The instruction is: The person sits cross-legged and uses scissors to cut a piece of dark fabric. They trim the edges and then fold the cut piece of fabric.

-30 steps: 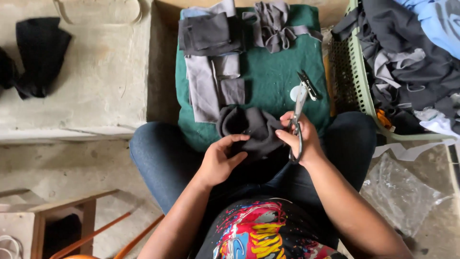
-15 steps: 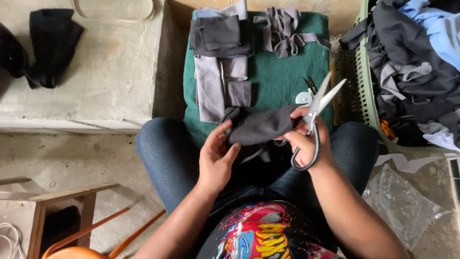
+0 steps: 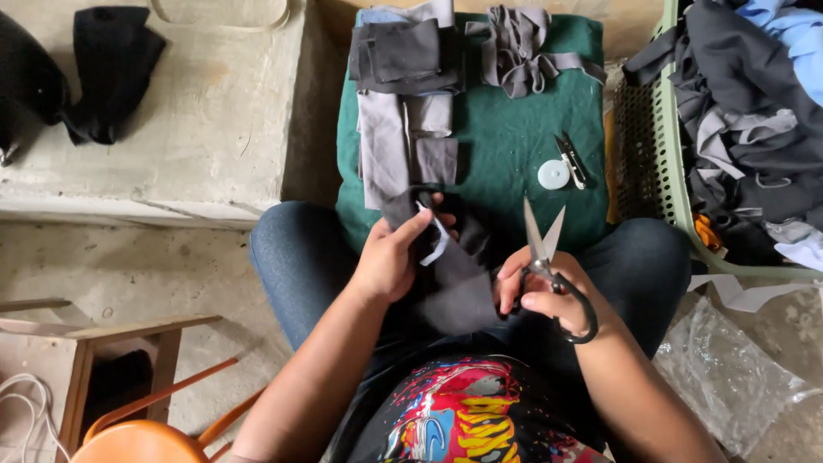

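Observation:
A dark grey piece of cloth (image 3: 459, 283) hangs over my lap. My left hand (image 3: 393, 257) grips its upper end, where a thin white strip curls past my fingers. My right hand (image 3: 540, 291) holds black-handled scissors (image 3: 549, 257), blades slightly apart and pointing up, and its fingers also touch the cloth's right edge. A green cloth pad (image 3: 514, 146) lies in front of my knees. It carries stacked grey fabric pieces (image 3: 403, 94), a knot of grey strips (image 3: 523, 47), a white round spool (image 3: 554, 174) and a small thread snip (image 3: 569, 157).
A green plastic basket (image 3: 660, 163) full of dark and blue garments stands at the right. A concrete ledge (image 3: 189, 129) at the left holds black cloth (image 3: 103, 69). A wooden stool (image 3: 120, 343), an orange chair back (image 3: 146, 437) and a clear plastic bag (image 3: 729, 377) lie on the floor.
The cloth has been pulled down from the green pad onto my lap. My left hand moved to its top end. The scissors dropped lower and swung clear to the cloth's right.

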